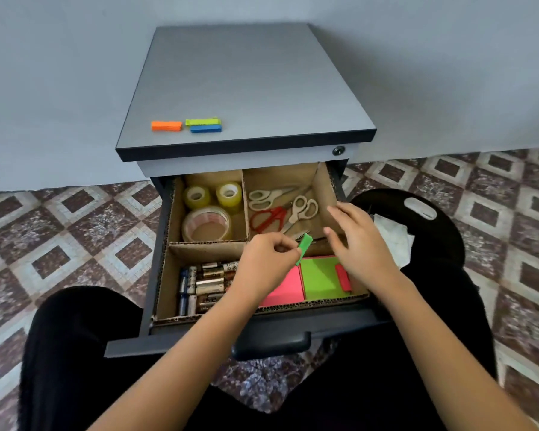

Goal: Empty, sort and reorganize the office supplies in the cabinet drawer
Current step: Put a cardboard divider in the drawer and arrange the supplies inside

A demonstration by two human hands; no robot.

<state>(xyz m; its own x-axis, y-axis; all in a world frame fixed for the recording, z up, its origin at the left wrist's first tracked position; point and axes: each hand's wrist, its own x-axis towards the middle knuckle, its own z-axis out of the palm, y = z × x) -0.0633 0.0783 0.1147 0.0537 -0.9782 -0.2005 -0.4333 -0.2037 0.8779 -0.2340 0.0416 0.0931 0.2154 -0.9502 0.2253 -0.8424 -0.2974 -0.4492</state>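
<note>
Green flat rectangular strip (304, 247) is pinched in the left hand (266, 259). Just beside it, the right hand (360, 244) hovers with fingers loosely spread over the corrugated brown cardboard insert (324, 185).

I have both bare forearms reaching forward from the bottom edge, drawing closer toward the hands. My left hand (266, 259) is knuckles up with its fingers curled, thumb and forefinger pinching a green strip (304, 247). My right hand (360, 244) sits just to its right, palm turned down and inward, fingers straight and slightly spread, thumb out, holding nothing. The two hands are near each other, not touching.
</note>
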